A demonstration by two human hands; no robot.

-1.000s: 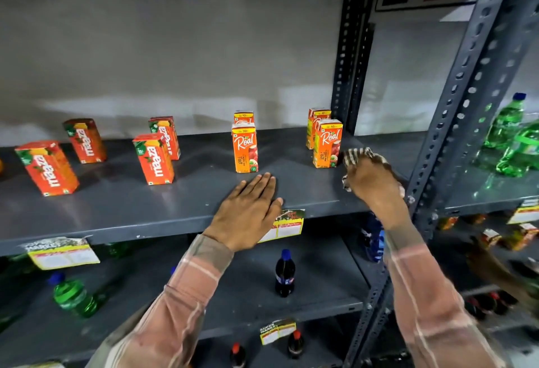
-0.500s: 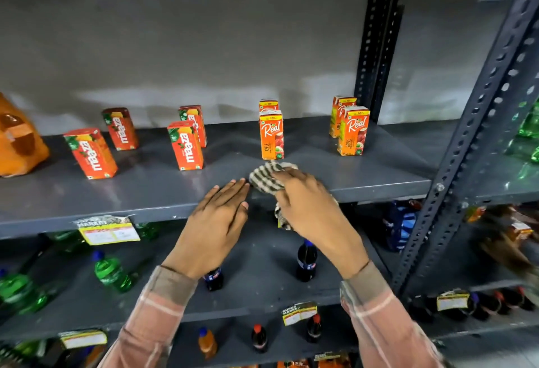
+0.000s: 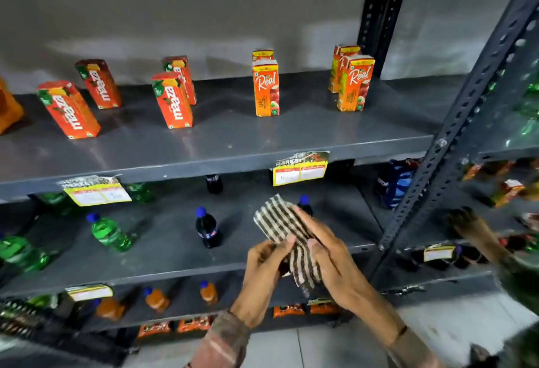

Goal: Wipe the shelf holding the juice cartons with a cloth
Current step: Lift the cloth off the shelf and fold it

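**Soft striped cloth gathered in both hands below the juice shelf**

Head view: The person's left hand (image 3: 264, 262) and right hand (image 3: 329, 253) are both closed on a striped cloth (image 3: 284, 229), held in the air in front of the lower shelves, well below the shelf (image 3: 221, 140) that carries the juice cartons. The left fingers pinch the cloth's near edge; the right hand lies flat along its side, with a tail of fabric hanging down between the wrists. Neither hand touches the shelf.

The cloth looks thin, limp and light. It drapes and folds under its own weight, so it will probably need bunching or folding into a pad before it can be pressed flat. A grip across the middle of the pad, palm on top, seems the surest hold; a loose corner would likely trail and catch.

The red Maaza cartons (image 3: 172, 102) and the orange Real cartons (image 3: 266, 89) stand upright and spaced apart on the dark metal shelf, with bare surface in front of them. They appear small, light and easily tipped, so a sweep close to them risks knocking one over. The shelf's front strip is open and the easiest place to wipe.
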